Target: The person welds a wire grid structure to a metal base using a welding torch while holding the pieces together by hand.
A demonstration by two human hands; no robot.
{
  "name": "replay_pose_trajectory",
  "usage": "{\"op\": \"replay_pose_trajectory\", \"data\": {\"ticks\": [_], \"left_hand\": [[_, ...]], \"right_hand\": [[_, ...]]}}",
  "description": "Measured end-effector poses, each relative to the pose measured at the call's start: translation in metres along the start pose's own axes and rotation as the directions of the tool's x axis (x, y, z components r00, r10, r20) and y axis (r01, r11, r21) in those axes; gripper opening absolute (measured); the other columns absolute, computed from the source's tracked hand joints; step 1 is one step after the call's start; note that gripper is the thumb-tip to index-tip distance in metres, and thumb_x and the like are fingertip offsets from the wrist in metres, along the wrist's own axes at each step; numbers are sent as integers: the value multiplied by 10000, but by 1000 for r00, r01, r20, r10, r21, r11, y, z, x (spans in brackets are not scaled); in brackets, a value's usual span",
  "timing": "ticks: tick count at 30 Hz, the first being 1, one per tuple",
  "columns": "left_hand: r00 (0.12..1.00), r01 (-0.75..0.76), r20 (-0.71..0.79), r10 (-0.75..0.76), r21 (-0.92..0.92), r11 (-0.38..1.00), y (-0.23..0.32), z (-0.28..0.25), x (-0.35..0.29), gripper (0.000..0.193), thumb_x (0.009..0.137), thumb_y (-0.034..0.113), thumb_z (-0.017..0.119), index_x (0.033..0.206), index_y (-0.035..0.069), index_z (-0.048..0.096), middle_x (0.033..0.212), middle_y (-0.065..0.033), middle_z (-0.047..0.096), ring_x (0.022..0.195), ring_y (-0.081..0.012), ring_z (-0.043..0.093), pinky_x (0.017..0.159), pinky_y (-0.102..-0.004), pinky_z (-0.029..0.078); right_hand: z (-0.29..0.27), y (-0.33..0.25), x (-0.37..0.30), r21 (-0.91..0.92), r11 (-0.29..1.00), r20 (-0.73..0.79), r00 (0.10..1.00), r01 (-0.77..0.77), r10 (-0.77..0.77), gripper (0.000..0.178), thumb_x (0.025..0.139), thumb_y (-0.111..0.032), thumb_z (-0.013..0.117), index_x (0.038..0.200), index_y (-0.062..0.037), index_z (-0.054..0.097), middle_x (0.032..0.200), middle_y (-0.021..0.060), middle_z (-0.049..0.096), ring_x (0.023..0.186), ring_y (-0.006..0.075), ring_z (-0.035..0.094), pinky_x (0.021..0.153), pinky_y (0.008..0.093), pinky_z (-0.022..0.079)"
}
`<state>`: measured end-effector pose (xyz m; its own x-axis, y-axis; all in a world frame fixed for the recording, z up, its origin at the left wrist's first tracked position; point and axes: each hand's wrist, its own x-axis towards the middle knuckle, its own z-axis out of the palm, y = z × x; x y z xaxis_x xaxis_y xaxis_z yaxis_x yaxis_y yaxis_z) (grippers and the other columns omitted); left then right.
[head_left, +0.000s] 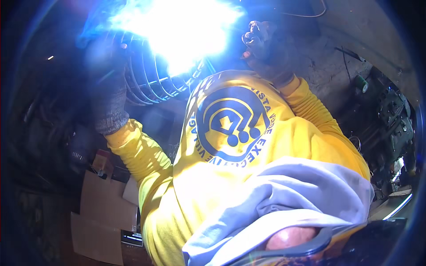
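Observation:
A blinding blue-white welding arc [177,26] burns at the top centre, over a frame of curved metal rods [148,82]. My left hand [106,75], in a grey knitted glove, is raised against the left side of that frame; glare hides its fingers. My right hand [262,44], in a dark glove, is raised right of the arc, its fingers curled around a dark tool I cannot make out. Both arms wear yellow sleeves [133,150]. My yellow shirt with a round blue emblem [230,124] fills the middle.
Flat cardboard pieces [106,208] lie at the lower left. Dark machinery [395,119] stands at the right, below a rough concrete wall [364,31]. A pale grey cloth [288,195] hangs over my chest, and a dark visor edge [355,244] crosses the bottom.

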<state>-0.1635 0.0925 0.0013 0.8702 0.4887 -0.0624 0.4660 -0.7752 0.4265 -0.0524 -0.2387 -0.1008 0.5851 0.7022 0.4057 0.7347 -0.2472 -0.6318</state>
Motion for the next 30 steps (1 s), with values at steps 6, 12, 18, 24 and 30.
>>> {"op": "replay_pose_trajectory", "data": {"ticks": [6, 12, 18, 24, 30], "left_hand": [[991, -128, -25, 130, 75, 989, -16, 5, -2, 305, 972, 187, 628, 1213, 3, 601, 1146, -144, 641, 1066, -265, 623, 920, -358, 489], [997, -81, 17, 81, 25, 996, -3, 3, 3, 381, 966, 259, 624, 1248, 6, 583, 1213, -156, 621, 1119, -279, 593, 971, -360, 461], [992, 56, 117, -44, -106, 993, -10, 1, 2, 535, 942, 358, 640, 1318, -7, 533, 1271, -199, 604, 1161, -332, 586, 985, -359, 449], [989, 99, 117, -96, -20, 995, -5, -3, 6, 531, 946, 353, 619, 1326, -5, 524, 1248, -217, 611, 1142, -360, 593, 970, -387, 450], [972, 192, 159, -172, -125, 973, 10, -7, 5, 520, 943, 390, 628, 1300, 18, 558, 1217, -187, 640, 1112, -316, 615, 968, -389, 446]], "right_hand": [[-3, 2, -13, 53, 984, 128, 978, -173, 165, 422, 897, -80, 603, 1314, -139, 580, 1465, 81, 472, 1220, 221, 510, 998, 336, 454], [16, 14, -25, 835, 425, 143, 884, -348, 444, 465, 865, 19, 606, 1307, -95, 516, 1430, 88, 480, 1151, 190, 544, 876, 315, 495], [13, 9, -29, 700, 553, 198, 866, -452, 458, 429, 834, -59, 677, 1254, -118, 612, 1272, 140, 578, 1064, 248, 621, 826, 337, 524], [3, 1, -21, 136, 928, 143, 934, -347, 328, 511, 742, -121, 740, 1246, -144, 661, 1093, 151, 642, 921, 308, 666, 797, 357, 545], [2, -2, -13, 103, 967, 88, 971, -232, 224, 490, 744, -97, 717, 1229, -157, 676, 1108, 166, 649, 916, 321, 666, 813, 361, 550]]}}
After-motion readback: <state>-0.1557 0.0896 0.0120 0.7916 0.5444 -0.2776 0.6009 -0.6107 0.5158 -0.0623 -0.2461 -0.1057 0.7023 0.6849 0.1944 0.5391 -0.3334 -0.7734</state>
